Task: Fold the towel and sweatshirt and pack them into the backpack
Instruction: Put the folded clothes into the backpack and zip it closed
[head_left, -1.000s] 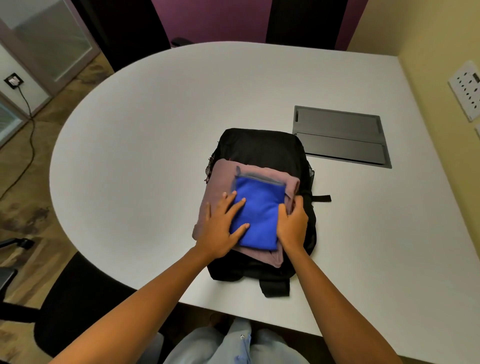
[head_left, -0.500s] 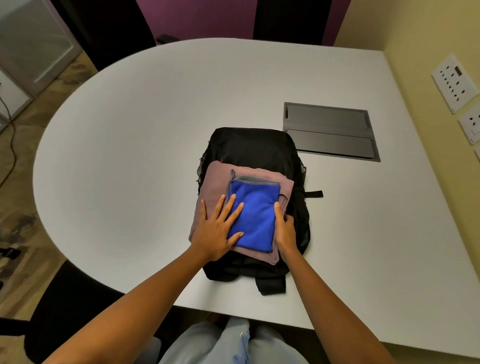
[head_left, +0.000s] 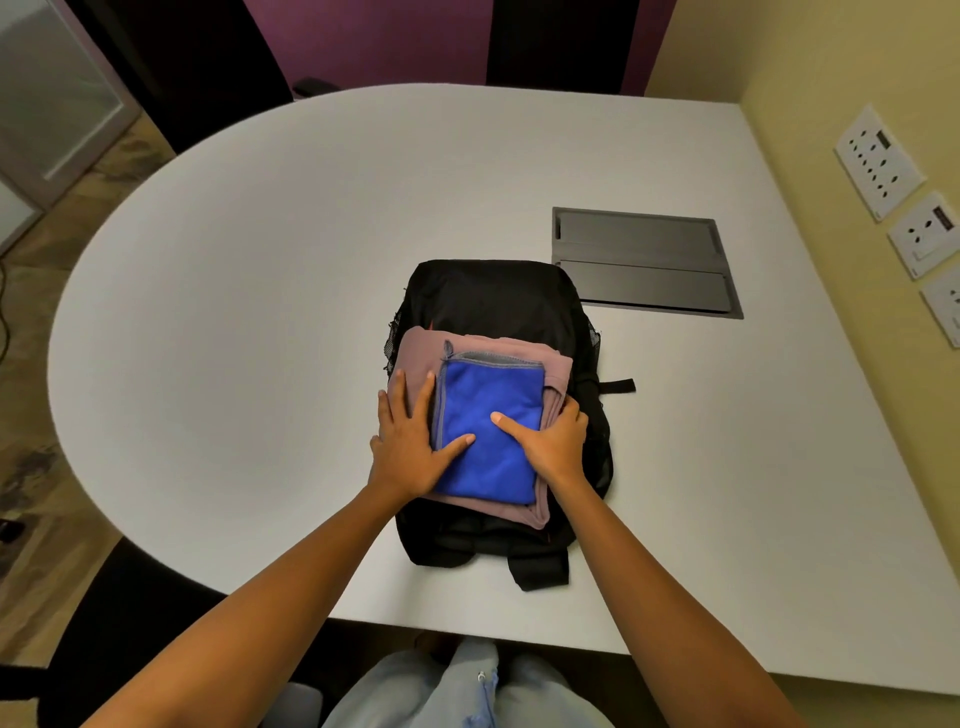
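Landmark: black backpack (head_left: 493, 306), lying flat on the white bench (head_left: 260, 312) near its front edge.
Sweatshirt (head_left: 415, 348): mauve, folded into a rectangle, resting on top of the backpack's nearer half.
Towel (head_left: 491, 415): blue, folded, stacked on the sweatshirt, toward its right side.
Left hand (head_left: 410, 441): laid flat on the left edge of the stack, fingers straight and spread, thumb on the towel; grip apart, nothing pinched.
Right hand (head_left: 553, 441): at the stack's right edge, thumb stretched across the towel, fingers bent over the sweatshirt's side; whether they clasp the cloth cannot be told.
Step in hand: folding appears finished; the stack is being steadied or gathered on the backpack, not yet inside it.
Next move: judged to need lifting the pile aside or as one, finding the backpack's opening, which is not visible here, and sliding both pieces in without undoing the folds.
Other: grey cable hatch (head_left: 644, 260) set in the bench, beyond and right of the backpack.
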